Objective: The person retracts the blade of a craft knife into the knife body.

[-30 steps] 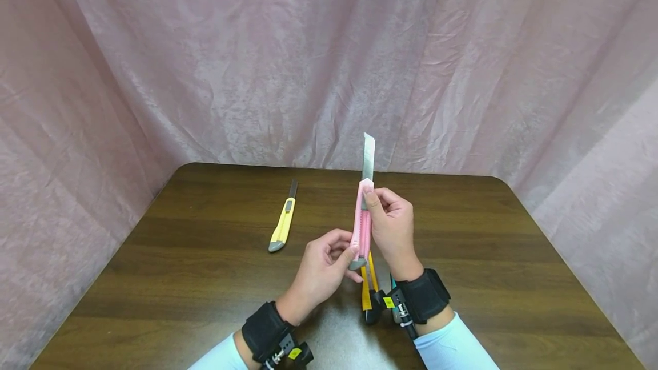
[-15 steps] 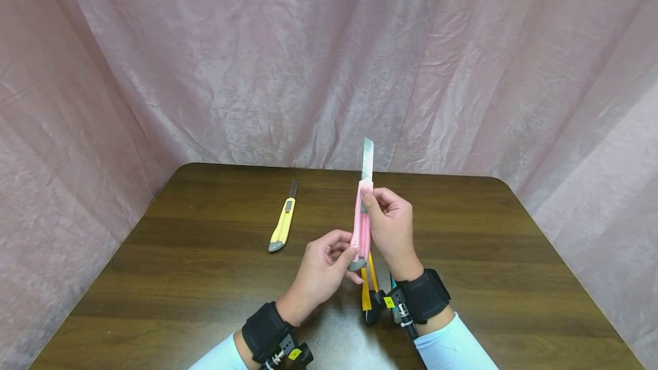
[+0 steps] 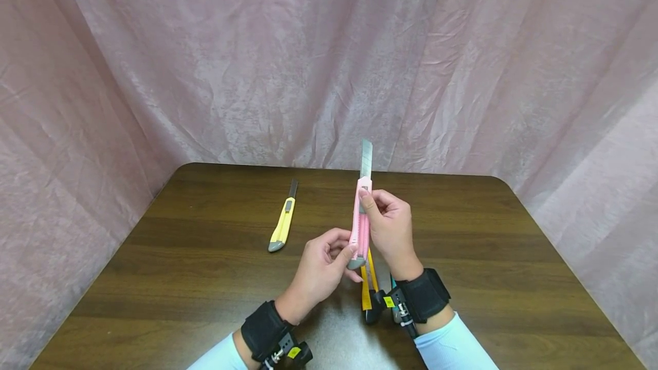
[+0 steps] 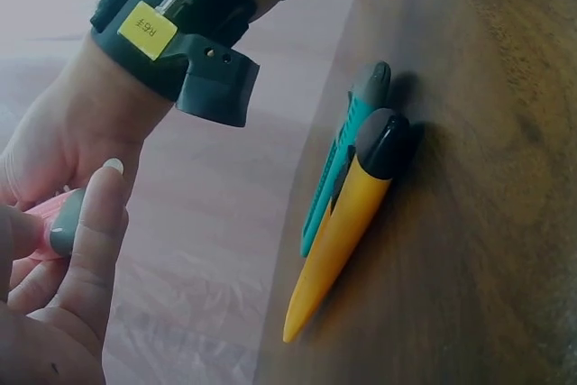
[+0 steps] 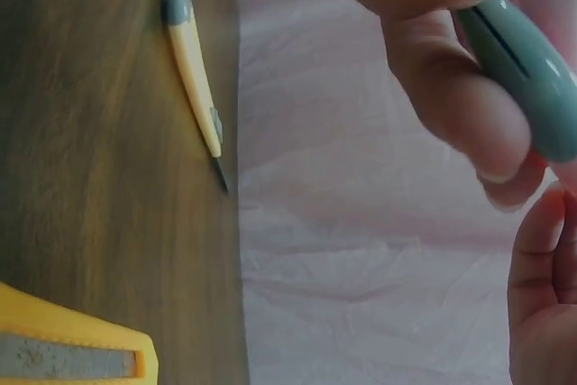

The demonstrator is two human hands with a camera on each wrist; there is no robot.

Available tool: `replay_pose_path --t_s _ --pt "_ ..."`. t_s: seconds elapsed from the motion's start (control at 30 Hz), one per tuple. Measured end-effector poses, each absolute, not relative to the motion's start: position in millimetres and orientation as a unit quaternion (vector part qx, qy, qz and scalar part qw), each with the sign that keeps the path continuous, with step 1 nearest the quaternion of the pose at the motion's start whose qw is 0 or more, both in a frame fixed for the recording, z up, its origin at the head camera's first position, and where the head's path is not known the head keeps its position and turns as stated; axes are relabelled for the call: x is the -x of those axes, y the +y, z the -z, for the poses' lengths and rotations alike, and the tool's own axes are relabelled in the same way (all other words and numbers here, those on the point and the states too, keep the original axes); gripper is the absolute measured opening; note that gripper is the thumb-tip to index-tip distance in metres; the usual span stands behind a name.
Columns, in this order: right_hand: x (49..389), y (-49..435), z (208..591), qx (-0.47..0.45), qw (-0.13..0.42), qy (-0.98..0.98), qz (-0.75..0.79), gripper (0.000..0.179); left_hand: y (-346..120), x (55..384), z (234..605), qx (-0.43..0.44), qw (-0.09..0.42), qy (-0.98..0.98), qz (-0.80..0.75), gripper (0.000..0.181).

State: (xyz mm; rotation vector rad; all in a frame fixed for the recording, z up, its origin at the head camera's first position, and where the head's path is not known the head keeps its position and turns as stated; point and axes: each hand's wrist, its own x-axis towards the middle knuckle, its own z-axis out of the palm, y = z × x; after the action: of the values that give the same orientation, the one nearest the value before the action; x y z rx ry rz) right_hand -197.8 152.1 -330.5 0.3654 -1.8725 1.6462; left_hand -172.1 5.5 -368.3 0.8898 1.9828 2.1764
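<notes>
A pink box cutter [image 3: 361, 227] is held upright above the table, its silver blade [image 3: 366, 159] sticking out of the top. My left hand [image 3: 321, 267] pinches the grey-capped bottom end between thumb and fingers. Higher up, my right hand [image 3: 394, 227] grips the body near the blade, thumb on the slider side. The left wrist view shows the grey end cap [image 4: 66, 223] between the left fingers. In the right wrist view that cap [image 5: 527, 78] fills the upper right, and most of the pink body is out of frame.
A yellow box cutter [image 3: 282, 224] lies left of the hands with its blade out. Below the hands lie an orange box cutter [image 4: 347, 223] and a teal one [image 4: 338, 164], side by side. Pink curtain [image 3: 308, 61] hangs behind the brown table [image 3: 205, 278].
The blade of the pink box cutter has slid partway down into its body, and the right thumb has moved slightly down along it. Both hands have shifted a little left.
</notes>
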Motion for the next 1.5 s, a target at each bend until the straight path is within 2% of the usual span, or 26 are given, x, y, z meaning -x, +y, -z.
replay_pose_path --t_s 0.27,0.43,0.7,1.0,1.23,1.5 --pt "219.9 161.6 357.8 -0.125 0.316 -0.708 -0.619 0.019 5.4 172.3 368.4 -0.29 0.029 0.644 -0.707 0.017" --pt "218.0 161.4 355.3 -0.112 0.307 -0.729 -0.601 0.019 5.4 172.5 368.9 -0.285 0.029 0.649 -0.705 0.018" --pt "203.5 154.0 336.9 -0.16 0.302 -0.706 -0.62 0.01 5.0 173.6 368.8 -0.28 0.032 0.647 -0.709 0.02" --pt "220.4 160.0 360.8 -0.132 0.294 -0.718 -0.617 0.024 5.1 172.8 364.6 -0.286 0.021 0.652 -0.702 0.018" --pt "209.1 154.9 344.9 -0.164 0.275 -0.694 -0.646 0.017 5.8 178.0 370.1 -0.292 0.017 0.647 -0.704 0.019" --pt "200.4 150.8 333.5 -0.126 0.279 -0.724 -0.618 0.023 6.9 189.7 388.7 -0.294 0.002 0.645 -0.706 0.017"
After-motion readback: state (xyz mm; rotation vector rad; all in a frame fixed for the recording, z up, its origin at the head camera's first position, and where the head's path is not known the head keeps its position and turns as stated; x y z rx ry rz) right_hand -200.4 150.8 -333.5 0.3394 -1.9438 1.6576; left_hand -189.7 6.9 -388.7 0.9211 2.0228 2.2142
